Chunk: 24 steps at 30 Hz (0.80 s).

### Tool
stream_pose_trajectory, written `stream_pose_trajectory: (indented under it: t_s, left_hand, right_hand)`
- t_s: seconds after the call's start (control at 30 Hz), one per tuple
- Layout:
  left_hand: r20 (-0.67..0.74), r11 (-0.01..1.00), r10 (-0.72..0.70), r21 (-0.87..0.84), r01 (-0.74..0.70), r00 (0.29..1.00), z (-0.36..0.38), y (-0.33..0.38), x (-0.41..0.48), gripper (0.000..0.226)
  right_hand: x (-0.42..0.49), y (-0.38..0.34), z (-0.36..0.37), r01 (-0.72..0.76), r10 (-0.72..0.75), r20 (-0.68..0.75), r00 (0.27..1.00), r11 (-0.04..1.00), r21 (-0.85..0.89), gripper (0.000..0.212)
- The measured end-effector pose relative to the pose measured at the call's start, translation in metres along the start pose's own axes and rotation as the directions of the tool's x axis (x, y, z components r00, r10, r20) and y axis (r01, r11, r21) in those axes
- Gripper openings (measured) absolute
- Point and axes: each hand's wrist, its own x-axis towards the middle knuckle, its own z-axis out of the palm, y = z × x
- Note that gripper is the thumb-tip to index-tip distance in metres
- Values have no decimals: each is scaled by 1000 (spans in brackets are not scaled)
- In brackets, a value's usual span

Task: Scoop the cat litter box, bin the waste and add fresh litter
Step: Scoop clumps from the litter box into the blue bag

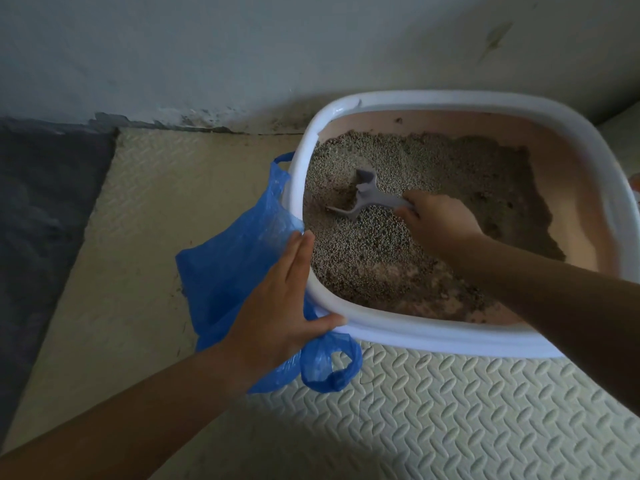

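A litter box [429, 336] with a white rim and pink inner walls sits on the floor mat, holding grey-brown litter [391, 244]. My right hand [438, 220] grips the handle of a grey scoop [372, 199], whose head is dug into the litter near the box's left side. A blue plastic bag [228, 258] lies against the box's left wall. My left hand [277, 306] rests flat on the bag at the box's near-left corner, fingers straight, thumb on the rim.
A cream textured foam mat [433, 410] covers the floor. A dark grey cloth [45, 202] lies at the far left. A scuffed white wall [242, 57] runs right behind the box.
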Motion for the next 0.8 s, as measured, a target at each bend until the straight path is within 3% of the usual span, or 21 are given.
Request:
stream_pose_trajectory:
  t_s: [0.43,0.8]
  left_hand:
    - [-6,1000,8,12,-8,1000,-1,2,-1,107]
    - [-14,1000,-16,4,16,1000,-1,3,-2,109]
  right_hand:
    - [-42,42,-18,127,-120,-69,990,986,106,28]
    - [-85,44,-35,123,-105,-126,986,982,142,23]
